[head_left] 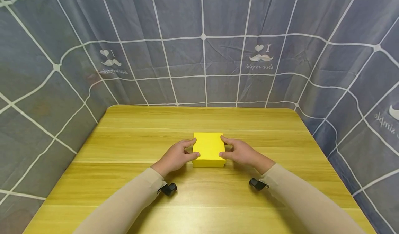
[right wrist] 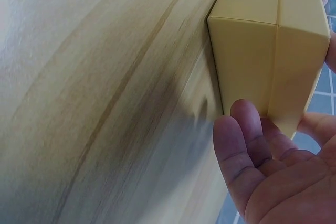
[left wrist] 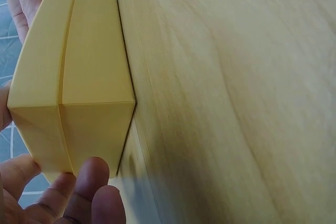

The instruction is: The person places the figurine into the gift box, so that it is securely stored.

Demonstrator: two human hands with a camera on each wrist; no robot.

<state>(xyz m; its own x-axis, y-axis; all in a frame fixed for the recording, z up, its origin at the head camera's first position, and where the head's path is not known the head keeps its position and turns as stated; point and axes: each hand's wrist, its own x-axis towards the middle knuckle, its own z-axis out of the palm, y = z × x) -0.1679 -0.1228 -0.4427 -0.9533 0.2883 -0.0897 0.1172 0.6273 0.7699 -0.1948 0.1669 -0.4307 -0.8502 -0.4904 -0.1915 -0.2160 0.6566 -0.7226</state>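
A square yellow box point(head_left: 209, 146) with a fitted lid stands flat on the wooden table, between the two hands. My left hand point(head_left: 176, 156) grips its left side, the thumb over the near part of the lid's edge and the index finger farther back. From the opposite side my right hand point(head_left: 242, 153) holds it the same way. In the left wrist view a seam runs round the box point(left wrist: 94, 51) between lid and base. The other fingers point(right wrist: 229, 135) of the right hand hang low beside the box wall, over the table. What is inside the box is hidden.
The wooden table point(head_left: 199, 199) reaches out on all sides of the box. A grey curtain point(head_left: 184, 57) with white grid lines hangs behind it and along both sides. Small black cameras point(head_left: 168, 189) sit at both wrists.
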